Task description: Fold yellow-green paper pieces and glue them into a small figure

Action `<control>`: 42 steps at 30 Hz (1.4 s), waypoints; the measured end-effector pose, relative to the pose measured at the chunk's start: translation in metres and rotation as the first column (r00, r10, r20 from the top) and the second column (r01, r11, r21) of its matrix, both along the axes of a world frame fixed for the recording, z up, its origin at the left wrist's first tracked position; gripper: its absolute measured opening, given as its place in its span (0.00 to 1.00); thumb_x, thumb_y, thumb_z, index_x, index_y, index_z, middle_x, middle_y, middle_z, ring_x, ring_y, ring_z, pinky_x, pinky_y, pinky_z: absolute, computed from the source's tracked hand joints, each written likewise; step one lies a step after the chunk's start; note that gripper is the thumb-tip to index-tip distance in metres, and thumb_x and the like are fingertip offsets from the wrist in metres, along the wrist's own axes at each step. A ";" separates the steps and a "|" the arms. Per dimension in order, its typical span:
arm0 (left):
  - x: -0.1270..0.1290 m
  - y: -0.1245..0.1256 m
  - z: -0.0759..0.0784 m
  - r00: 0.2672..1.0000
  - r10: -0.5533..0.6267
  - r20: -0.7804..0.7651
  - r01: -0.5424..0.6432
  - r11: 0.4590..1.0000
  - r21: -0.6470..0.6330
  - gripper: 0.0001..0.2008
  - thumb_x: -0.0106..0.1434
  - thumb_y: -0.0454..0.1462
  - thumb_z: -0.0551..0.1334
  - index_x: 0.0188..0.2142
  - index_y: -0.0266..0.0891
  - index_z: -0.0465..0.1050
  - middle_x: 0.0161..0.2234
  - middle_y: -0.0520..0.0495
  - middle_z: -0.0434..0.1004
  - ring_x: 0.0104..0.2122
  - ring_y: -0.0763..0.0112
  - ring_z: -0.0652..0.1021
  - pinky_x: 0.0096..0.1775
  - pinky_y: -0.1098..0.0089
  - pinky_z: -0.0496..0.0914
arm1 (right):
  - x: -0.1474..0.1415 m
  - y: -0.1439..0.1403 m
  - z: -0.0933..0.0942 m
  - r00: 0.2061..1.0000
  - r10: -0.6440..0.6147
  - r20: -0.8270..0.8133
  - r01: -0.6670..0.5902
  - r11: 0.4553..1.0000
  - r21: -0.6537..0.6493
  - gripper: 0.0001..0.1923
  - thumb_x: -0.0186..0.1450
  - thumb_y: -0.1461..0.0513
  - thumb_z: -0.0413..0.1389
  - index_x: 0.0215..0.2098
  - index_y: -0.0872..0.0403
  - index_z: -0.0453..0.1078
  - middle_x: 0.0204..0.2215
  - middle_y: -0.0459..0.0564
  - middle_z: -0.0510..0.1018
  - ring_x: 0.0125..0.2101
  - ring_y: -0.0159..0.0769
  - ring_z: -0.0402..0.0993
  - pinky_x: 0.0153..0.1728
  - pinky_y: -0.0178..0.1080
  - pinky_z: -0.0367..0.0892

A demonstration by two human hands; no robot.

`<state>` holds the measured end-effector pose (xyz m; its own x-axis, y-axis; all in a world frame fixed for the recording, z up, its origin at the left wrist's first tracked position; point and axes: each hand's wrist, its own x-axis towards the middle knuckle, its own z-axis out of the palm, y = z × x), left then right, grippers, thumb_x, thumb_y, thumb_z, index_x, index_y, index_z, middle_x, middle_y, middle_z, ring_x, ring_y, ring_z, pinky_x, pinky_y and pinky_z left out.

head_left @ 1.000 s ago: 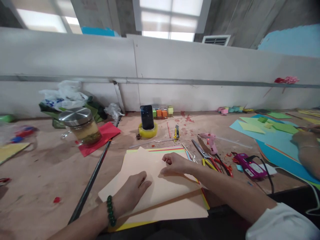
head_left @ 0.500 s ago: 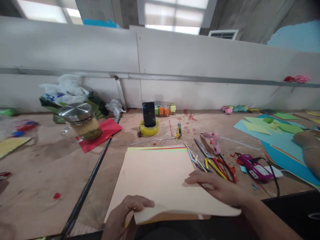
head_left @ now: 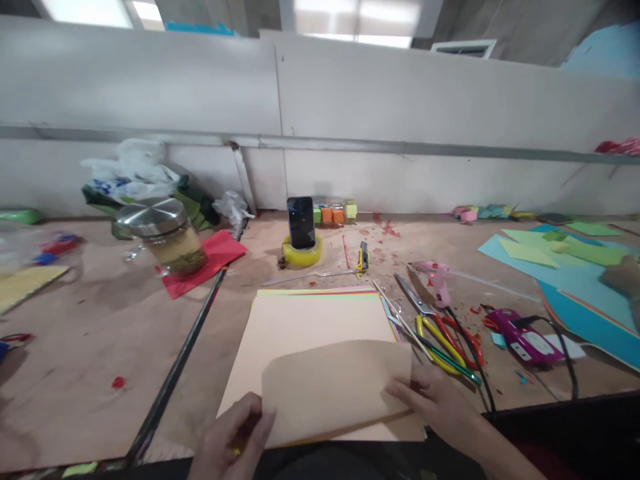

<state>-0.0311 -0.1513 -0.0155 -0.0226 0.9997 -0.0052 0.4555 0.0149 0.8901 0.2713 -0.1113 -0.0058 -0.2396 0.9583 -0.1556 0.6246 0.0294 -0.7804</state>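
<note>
A stack of coloured paper (head_left: 300,317), with a pale peach sheet on top, lies in front of me at the table's near edge. Above its near half, a folded-up or curled sheet of peach paper (head_left: 335,387) stands raised, its shaded face toward me. My left hand (head_left: 233,433) is closed at the left end of this sheet, thumb along its edge. At the right end my right hand (head_left: 433,400) pinches it, thumb on the near face and other fingers partly hidden behind. Red- and yellow-handled scissors (head_left: 437,327) lie just beyond my right hand.
A pink glue gun (head_left: 437,280) and a purple corded device (head_left: 523,337) lie to the right. A phone (head_left: 301,223) stands in a yellow tape roll (head_left: 303,253), near a utility knife (head_left: 363,257). Left is a glass mug (head_left: 177,247) on red paper. Another person's hand (head_left: 623,277) is far right.
The near part of the peach sheet has risen and bent up over the stack. My right hand went from resting over the paper to pinching the sheet's right end.
</note>
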 end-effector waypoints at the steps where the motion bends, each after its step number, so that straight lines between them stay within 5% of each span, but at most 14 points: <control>1: -0.004 0.004 -0.001 0.995 -0.056 -0.080 0.057 0.998 0.015 0.18 0.61 0.49 0.56 0.21 0.41 0.62 0.19 0.55 0.63 0.21 0.73 0.69 0.24 0.77 0.64 | -0.003 0.005 0.002 1.000 0.016 0.005 -0.016 0.999 -0.048 0.21 0.63 0.50 0.48 0.20 0.55 0.66 0.18 0.45 0.69 0.22 0.32 0.64 0.22 0.32 0.57; 4: -0.009 0.020 0.003 0.940 -0.085 -0.330 0.083 0.996 -0.020 0.17 0.60 0.47 0.55 0.20 0.42 0.61 0.16 0.56 0.61 0.18 0.73 0.66 0.22 0.75 0.59 | -0.011 0.020 0.012 0.992 0.058 0.114 -0.044 0.991 -0.123 0.16 0.62 0.53 0.51 0.23 0.55 0.64 0.20 0.43 0.67 0.22 0.30 0.61 0.22 0.32 0.52; 8: -0.006 0.041 0.018 0.841 -0.161 -0.517 0.113 0.986 -0.123 0.16 0.58 0.45 0.53 0.17 0.43 0.57 0.15 0.53 0.62 0.18 0.69 0.68 0.23 0.72 0.58 | -0.018 0.033 0.022 0.939 0.018 0.344 -0.043 0.997 0.066 0.12 0.58 0.61 0.55 0.20 0.54 0.59 0.24 0.45 0.67 0.26 0.33 0.63 0.27 0.34 0.55; 13: -0.007 0.062 0.026 0.928 -0.158 -0.338 0.173 0.985 0.014 0.11 0.57 0.43 0.54 0.22 0.43 0.65 0.40 0.41 0.75 0.40 0.58 0.76 0.35 0.66 0.70 | -0.020 0.042 0.018 0.961 -0.018 0.276 -0.030 0.985 0.171 0.11 0.55 0.67 0.55 0.20 0.53 0.56 0.30 0.48 0.67 0.31 0.35 0.65 0.31 0.35 0.59; 17: -0.006 0.074 0.027 0.993 -0.094 -0.074 0.089 0.994 -0.070 0.11 0.53 0.47 0.58 0.29 0.42 0.67 0.36 0.42 0.75 0.42 0.55 0.76 0.37 0.62 0.73 | -0.020 0.044 0.014 0.955 -0.105 0.278 0.055 0.982 0.181 0.09 0.52 0.68 0.55 0.23 0.53 0.58 0.29 0.46 0.66 0.31 0.34 0.63 0.30 0.35 0.57; 19: -0.006 0.078 0.028 0.999 -0.048 -0.005 0.047 0.990 -0.135 0.22 0.50 0.49 0.60 0.41 0.39 0.67 0.38 0.41 0.76 0.39 0.55 0.78 0.38 0.59 0.73 | -0.020 0.043 0.014 0.966 -0.086 0.245 0.045 0.985 0.169 0.07 0.52 0.69 0.55 0.26 0.54 0.61 0.31 0.47 0.67 0.32 0.35 0.64 0.31 0.35 0.58; 25: -0.010 0.101 0.032 0.946 -0.053 -0.319 0.032 0.997 -0.073 0.41 0.51 0.52 0.62 0.60 0.34 0.56 0.47 0.35 0.72 0.39 0.55 0.77 0.42 0.57 0.70 | -0.019 0.041 0.018 0.984 -0.030 0.176 0.002 0.988 0.155 0.06 0.53 0.69 0.53 0.30 0.55 0.64 0.34 0.48 0.67 0.34 0.36 0.66 0.33 0.36 0.59; 29: -0.009 0.129 0.036 0.921 -0.079 -0.382 0.037 0.993 -0.115 0.41 0.45 0.52 0.65 0.54 0.30 0.63 0.38 0.40 0.75 0.33 0.58 0.76 0.34 0.64 0.69 | -0.019 0.040 0.020 0.985 -0.028 0.170 0.005 0.990 0.138 0.08 0.54 0.69 0.54 0.33 0.55 0.65 0.35 0.49 0.67 0.36 0.37 0.66 0.34 0.36 0.60; 33: -0.004 0.144 0.041 0.870 -0.210 -0.447 0.142 0.973 -0.180 0.24 0.44 0.49 0.65 0.37 0.36 0.71 0.23 0.52 0.70 0.26 0.63 0.72 0.27 0.69 0.61 | -0.020 0.038 0.020 0.985 -0.049 0.164 0.023 0.988 0.155 0.10 0.54 0.71 0.54 0.34 0.55 0.65 0.36 0.50 0.68 0.35 0.37 0.67 0.34 0.35 0.61; 37: 0.001 0.141 0.046 0.859 -0.259 -0.441 0.215 0.965 -0.147 0.12 0.43 0.44 0.65 0.21 0.41 0.65 0.21 0.55 0.65 0.25 0.68 0.69 0.27 0.71 0.58 | -0.017 0.037 0.014 0.988 -0.048 0.150 0.022 0.985 0.170 0.16 0.55 0.70 0.56 0.42 0.55 0.67 0.37 0.50 0.69 0.34 0.36 0.67 0.34 0.35 0.62; 42: 0.005 0.127 0.046 0.936 -0.260 -0.236 0.197 0.945 -0.262 0.26 0.46 0.42 0.64 0.46 0.39 0.66 0.17 0.61 0.63 0.20 0.68 0.69 0.24 0.72 0.58 | -0.014 0.038 0.007 0.990 -0.048 0.135 0.024 0.985 0.173 0.22 0.55 0.69 0.56 0.50 0.56 0.66 0.39 0.52 0.69 0.32 0.35 0.67 0.34 0.37 0.64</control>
